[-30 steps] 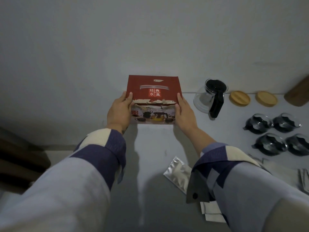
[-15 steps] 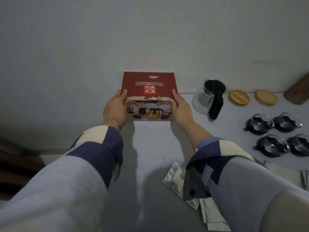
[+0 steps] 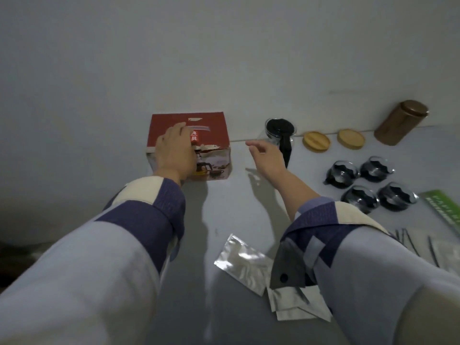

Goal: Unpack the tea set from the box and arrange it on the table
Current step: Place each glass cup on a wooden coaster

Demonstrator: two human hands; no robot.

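The red tea set box [image 3: 214, 128] stands at the back of the white table [image 3: 224, 207] against the wall. My left hand [image 3: 174, 150] rests flat on its top and front edge. Off the box, my right hand [image 3: 267, 158] hovers open between it and the glass teapot [image 3: 278, 138] with a black lid and handle. Several glass cups with black holders [image 3: 366, 183] sit in a group at the right. Two round wooden lids [image 3: 316, 141] lie behind them.
A brown cylindrical canister [image 3: 400, 122] stands at the back right by the wall. Silver foil packets [image 3: 245, 265] lie near my right sleeve. A green leaflet [image 3: 445, 207] and thin dark sticks [image 3: 408, 241] lie at the right edge.
The box has been set down at the back by the wall. My right hand has let go and moved right toward the teapot. My left hand now lies on top of the box.
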